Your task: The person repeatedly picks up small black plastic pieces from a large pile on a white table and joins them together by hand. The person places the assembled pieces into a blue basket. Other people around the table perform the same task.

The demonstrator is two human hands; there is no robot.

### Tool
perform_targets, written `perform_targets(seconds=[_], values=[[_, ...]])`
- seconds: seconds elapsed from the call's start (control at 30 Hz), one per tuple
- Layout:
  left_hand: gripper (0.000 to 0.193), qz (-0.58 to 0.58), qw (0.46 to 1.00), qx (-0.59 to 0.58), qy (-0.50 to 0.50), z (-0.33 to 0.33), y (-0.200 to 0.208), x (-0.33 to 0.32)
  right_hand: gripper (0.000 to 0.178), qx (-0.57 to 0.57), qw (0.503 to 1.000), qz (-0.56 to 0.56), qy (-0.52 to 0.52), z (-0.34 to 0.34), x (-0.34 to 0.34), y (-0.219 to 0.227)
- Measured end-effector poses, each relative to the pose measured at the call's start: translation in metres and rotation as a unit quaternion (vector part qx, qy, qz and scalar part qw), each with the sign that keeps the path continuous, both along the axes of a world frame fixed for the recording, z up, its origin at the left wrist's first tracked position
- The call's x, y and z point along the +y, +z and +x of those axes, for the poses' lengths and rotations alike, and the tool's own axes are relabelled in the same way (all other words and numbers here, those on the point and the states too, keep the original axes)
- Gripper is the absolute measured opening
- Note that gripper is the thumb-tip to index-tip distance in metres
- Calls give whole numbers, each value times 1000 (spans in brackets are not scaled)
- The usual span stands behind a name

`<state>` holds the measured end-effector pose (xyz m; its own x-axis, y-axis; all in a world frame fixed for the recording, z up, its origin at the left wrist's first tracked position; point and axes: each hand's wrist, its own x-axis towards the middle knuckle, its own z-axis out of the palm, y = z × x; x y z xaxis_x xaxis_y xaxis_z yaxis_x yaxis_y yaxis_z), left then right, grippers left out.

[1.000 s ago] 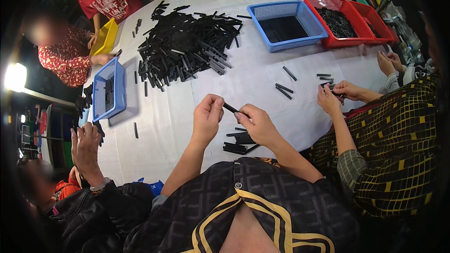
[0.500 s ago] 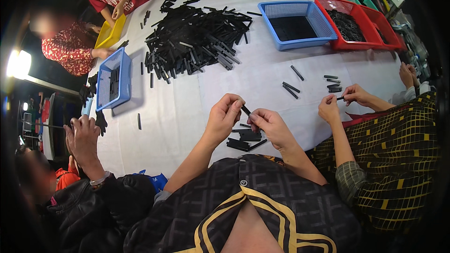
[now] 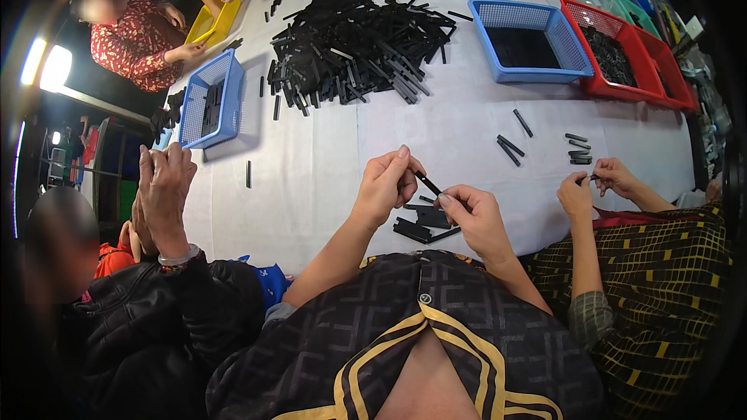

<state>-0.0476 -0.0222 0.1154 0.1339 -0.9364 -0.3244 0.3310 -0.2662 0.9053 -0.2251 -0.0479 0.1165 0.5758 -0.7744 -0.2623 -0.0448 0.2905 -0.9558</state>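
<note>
My left hand [image 3: 387,188] pinches the upper end of a slim black strip [image 3: 427,182] between thumb and fingers. The fingers of my right hand [image 3: 476,222] close on its lower end, so the strip slants between both hands above the white table. What the strip is exactly cannot be made out. Just beneath my hands lies a small group of black pieces [image 3: 428,216], some narrow and some wider and flat, partly covered by my right hand.
A large heap of black strips [image 3: 350,47] covers the table's far middle. Blue baskets stand left [image 3: 233,101] and right [image 3: 537,74], beside a red basket [image 3: 615,92]. Loose strips [image 3: 510,149] lie to the right. Co-workers sit close on both sides; others are across the table.
The view has shifted, so the table's things appear farther right and higher. More of the strip shows between my fingers. The left neighbour's hands have changed pose.
</note>
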Motion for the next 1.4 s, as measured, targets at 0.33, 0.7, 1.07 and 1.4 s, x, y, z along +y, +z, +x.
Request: perform_targets(seconds=[0.33, 0.7, 1.07, 1.4], values=[[27, -10, 992, -125, 28, -4, -10, 8, 23, 22, 998, 53, 0, 2, 2, 1], [27, -66, 994, -70, 43, 5, 1, 16, 31, -89, 973, 212, 19, 6, 9, 7], [27, -67, 972, -219, 47, -2, -7, 19, 26, 34, 998, 31, 40, 16, 14, -4], [33, 9, 991, -119, 61, 0, -20, 23, 27, -16, 994, 88, 57, 7, 17, -17]])
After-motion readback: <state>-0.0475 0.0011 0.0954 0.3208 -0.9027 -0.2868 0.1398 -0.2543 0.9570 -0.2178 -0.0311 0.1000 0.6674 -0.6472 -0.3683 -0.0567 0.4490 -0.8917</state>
